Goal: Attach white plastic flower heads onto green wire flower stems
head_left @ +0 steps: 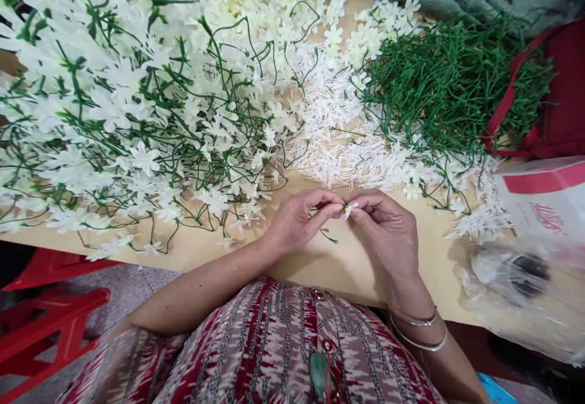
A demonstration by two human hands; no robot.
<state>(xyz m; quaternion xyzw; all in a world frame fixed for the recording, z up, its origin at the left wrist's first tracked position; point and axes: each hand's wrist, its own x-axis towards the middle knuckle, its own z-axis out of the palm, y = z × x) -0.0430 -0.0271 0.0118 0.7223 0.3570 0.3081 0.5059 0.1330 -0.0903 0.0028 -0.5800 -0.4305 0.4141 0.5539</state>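
My left hand (299,218) pinches a thin green stem (329,237), part of which hangs below the fingers with a small green tip. My right hand (386,227) is closed on a small white flower (350,209) at the stem's green end. The fingertips of both hands almost meet over the table (338,270), close to its front edge. Beyond them lies a loose layer of thin white pieces (333,160). A large heap of white flowers on green stems (146,160) spreads over the left side.
A pile of green stems (448,81) lies at the back right beside a dark red bag (567,93). Loose white blossoms (384,26) are at the back. A white and red bag (548,203) and clear plastic (498,276) are at right. Red stools (59,325) stand at lower left.
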